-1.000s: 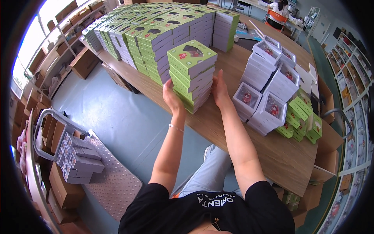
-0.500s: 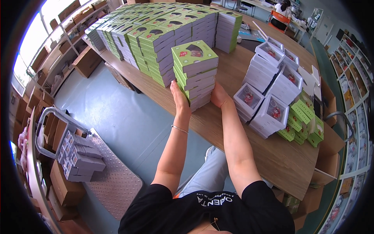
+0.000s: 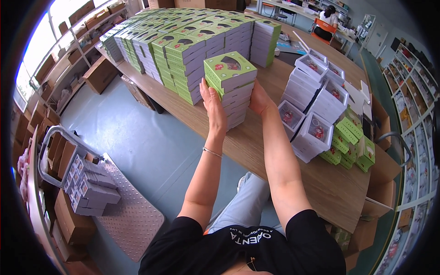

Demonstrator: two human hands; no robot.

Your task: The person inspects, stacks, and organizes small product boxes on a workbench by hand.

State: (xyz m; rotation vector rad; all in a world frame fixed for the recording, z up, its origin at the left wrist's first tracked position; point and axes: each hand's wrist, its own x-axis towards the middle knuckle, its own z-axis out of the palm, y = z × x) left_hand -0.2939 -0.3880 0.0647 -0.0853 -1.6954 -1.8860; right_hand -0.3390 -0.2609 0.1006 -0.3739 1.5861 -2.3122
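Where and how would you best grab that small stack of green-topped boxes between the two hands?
Probably around mid-height, a palm from each side, about where the left hand and right hand are. The stack is tall, with flat opposite sides and separate layers, so pressing inward should hold them together better than gripping the top box alone.

A left hand (image 3: 214, 109) and a right hand (image 3: 261, 99) have slid higher along a stack of green-and-white boxes (image 3: 236, 104) since half a second ago; its lower layers, ragged a second earlier, now sit more evenly aligned.
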